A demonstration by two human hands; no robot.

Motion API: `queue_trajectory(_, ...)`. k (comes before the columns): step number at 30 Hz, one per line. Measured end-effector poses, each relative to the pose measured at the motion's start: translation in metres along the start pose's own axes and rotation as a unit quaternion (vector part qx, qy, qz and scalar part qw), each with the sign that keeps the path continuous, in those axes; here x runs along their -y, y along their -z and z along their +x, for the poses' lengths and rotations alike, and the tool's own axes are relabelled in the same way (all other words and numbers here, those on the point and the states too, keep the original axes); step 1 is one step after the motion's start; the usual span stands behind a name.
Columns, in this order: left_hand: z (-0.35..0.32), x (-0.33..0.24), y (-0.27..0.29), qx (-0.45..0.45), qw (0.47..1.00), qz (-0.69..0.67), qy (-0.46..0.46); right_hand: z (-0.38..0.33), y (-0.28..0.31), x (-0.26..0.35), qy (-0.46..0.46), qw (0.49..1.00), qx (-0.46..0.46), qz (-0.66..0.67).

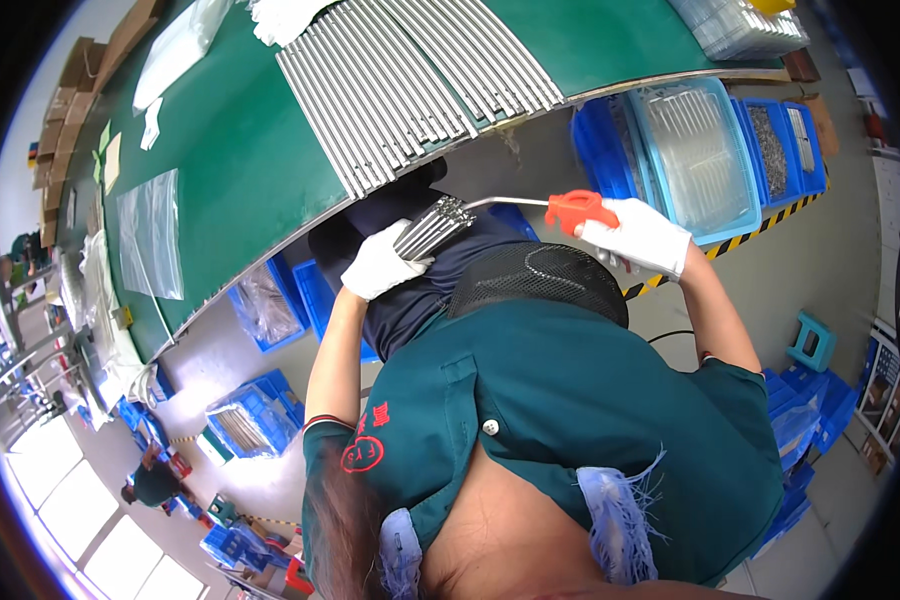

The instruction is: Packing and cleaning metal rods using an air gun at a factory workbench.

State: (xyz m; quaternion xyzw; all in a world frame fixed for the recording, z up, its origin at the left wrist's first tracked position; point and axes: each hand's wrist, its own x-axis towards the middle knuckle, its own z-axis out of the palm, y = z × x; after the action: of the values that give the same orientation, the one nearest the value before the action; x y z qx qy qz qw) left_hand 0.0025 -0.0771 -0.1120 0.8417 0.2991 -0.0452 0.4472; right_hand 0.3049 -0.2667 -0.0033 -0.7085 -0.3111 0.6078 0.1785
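My left hand (385, 264), in a white glove, is closed around a bundle of thin metal rods (436, 226) held over my lap. The rods' ends point up and to the right. A red air blow gun (578, 211) is gripped in my right hand (642, 238), also gloved in white. Its thin bent metal nozzle (505, 201) reaches left, with the tip close by the ends of the rods; whether it touches them I cannot tell. Beyond my hands, long metal rods (370, 90) lie side by side in two groups on the green table (235, 150).
Blue bins (770, 150) and a light-blue crate with bagged parts (695, 150) stand right of the table. Clear plastic bags (152, 235) lie on its left part. More blue bins (270, 305) sit beneath its edge. A black mesh seat part (540, 280) is by my waist. Another person (155, 482) is at the lower left.
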Motion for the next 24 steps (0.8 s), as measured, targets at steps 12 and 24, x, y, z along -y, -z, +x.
queue_trajectory(12,0.000,0.003,-0.001,-0.009,1.000,-0.014,-0.015,-0.002,0.000,0.008,0.002,1.000,-0.005,0.017)
queue_trajectory(24,0.001,-0.001,0.001,-0.010,1.000,0.008,-0.017,0.000,0.000,0.012,-0.008,0.999,0.020,0.029)
